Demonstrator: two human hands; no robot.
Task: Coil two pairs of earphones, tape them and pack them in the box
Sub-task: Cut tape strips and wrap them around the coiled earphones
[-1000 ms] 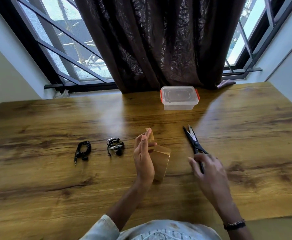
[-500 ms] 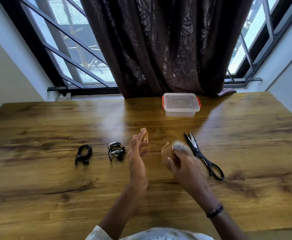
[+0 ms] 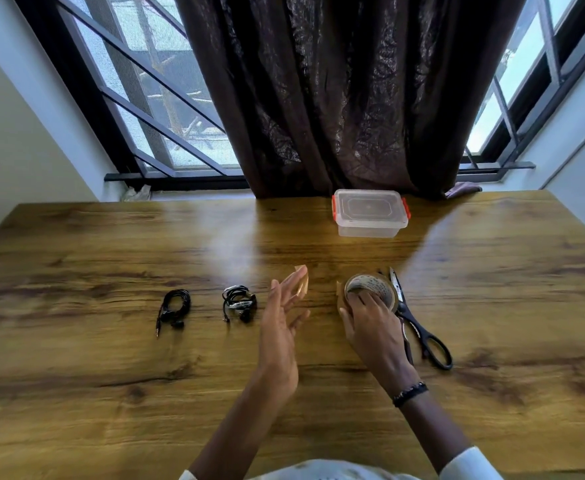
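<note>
Both hands work near the middle of the wooden surface (image 3: 111,393). On the left, the left hand (image 3: 281,336) stands on edge with its fingers straight and spread, and a short strip of brown tape (image 3: 301,285) sticks up from its fingertips, apparently stuck to them rather than pinched. On the right, the right hand (image 3: 374,329) rests on the tape roll (image 3: 370,289), its fingers curled over the near rim of the roll and reaching into its hollow core; a dark beaded bracelet (image 3: 409,393) circles that wrist. Just right of the roll, and partly under the right hand, black scissors (image 3: 419,329) lie with their blades pointing far and their handles pointing near and to the right. Left of the left hand, two coils of black earphones sit apart from each other: the nearer coil (image 3: 239,302) lies just beside the left hand, and the farther coil (image 3: 174,309) lies further left with its plug trailing toward the near side. At the far edge of the surface, right of centre, the clear plastic box (image 3: 370,218) stands with its lid on and its orange clips at both ends, right in front of a dark brown curtain (image 3: 346,98) that hangs before the window (image 3: 152,81).
</note>
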